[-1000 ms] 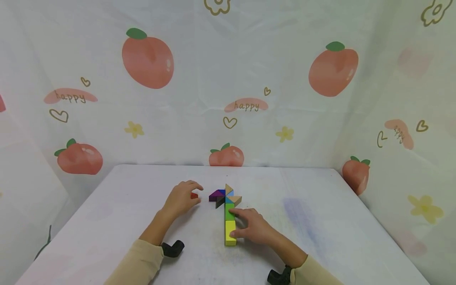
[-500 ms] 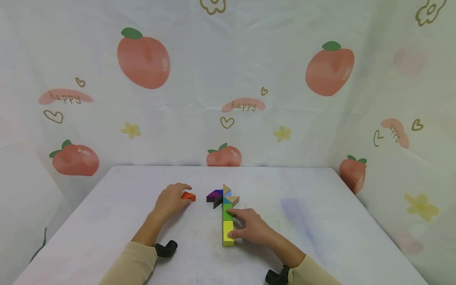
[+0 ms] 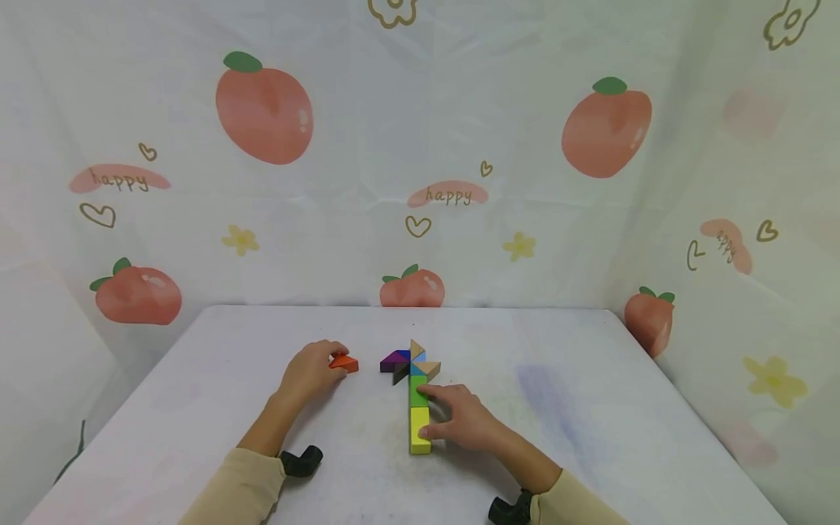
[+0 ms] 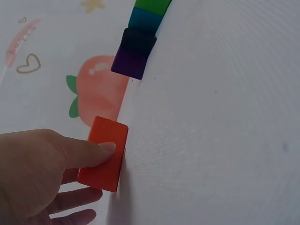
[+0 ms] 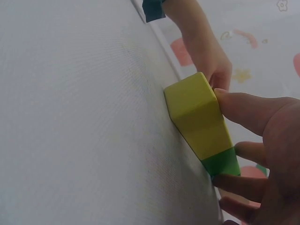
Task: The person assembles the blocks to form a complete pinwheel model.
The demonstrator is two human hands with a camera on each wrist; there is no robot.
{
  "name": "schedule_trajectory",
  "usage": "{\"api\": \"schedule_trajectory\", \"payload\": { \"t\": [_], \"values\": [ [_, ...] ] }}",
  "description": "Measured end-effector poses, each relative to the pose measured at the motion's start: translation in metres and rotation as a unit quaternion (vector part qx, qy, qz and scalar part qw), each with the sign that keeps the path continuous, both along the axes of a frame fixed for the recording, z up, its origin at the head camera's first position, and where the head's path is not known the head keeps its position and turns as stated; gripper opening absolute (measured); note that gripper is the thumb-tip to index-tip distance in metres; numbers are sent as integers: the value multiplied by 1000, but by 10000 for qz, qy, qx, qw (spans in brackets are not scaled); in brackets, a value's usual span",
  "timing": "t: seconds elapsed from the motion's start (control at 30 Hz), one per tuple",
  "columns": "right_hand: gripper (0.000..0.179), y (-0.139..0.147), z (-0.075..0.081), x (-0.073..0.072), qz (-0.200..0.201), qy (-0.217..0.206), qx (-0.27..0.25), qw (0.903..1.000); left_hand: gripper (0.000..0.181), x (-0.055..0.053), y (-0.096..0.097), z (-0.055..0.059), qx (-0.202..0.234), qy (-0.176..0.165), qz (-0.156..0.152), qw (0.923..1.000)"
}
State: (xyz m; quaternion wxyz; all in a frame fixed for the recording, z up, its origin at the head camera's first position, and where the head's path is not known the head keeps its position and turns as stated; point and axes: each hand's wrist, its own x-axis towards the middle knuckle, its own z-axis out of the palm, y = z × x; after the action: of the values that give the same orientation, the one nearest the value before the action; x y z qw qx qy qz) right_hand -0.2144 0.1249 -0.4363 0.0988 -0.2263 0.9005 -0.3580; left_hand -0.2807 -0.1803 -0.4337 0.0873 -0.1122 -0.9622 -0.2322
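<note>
In the head view, my left hand (image 3: 310, 373) pinches an orange-red block (image 3: 345, 363) at the left of a row of blocks. The left wrist view shows the thumb (image 4: 101, 152) across the block's face and a finger behind it. My right hand (image 3: 469, 421) lies beside the row, its index fingertip on a green block (image 3: 418, 401) and its thumb on a yellow block (image 3: 420, 418). In the right wrist view, the thumb touches the edge of the yellow block and loosely extended fingers reach the green one.
Above the green block, several triangular blocks form a pinwheel, among them a purple one (image 3: 394, 359), a black one (image 3: 401, 372) and a wood-coloured one (image 3: 431, 368). All stand on a white table (image 3: 558, 467), with a fruit-printed cloth (image 3: 367, 131) behind it.
My left hand has moved left, uncovering more of the orange-red block, and its fingers have closed in on it. The right hand keeps its place along the green and yellow blocks.
</note>
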Motion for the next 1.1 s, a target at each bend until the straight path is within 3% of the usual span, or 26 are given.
{"api": "schedule_trajectory", "payload": {
  "t": [0.47, 0.77, 1.1],
  "values": [
    [70, -1, -1, -1, -47, -1, 45, 10000, 28, 4, 1, 6, 91, 174, -12, 9998],
    [70, 1, -1, 0, 29, 49, 14, 10000, 21, 8, 11, 11, 48, 384, -256, 9989],
    [70, -1, 1, 0, -21, -1, 15, 10000, 23, 20, 35, 18, 26, -120, -197, 9997]
  ]
}}
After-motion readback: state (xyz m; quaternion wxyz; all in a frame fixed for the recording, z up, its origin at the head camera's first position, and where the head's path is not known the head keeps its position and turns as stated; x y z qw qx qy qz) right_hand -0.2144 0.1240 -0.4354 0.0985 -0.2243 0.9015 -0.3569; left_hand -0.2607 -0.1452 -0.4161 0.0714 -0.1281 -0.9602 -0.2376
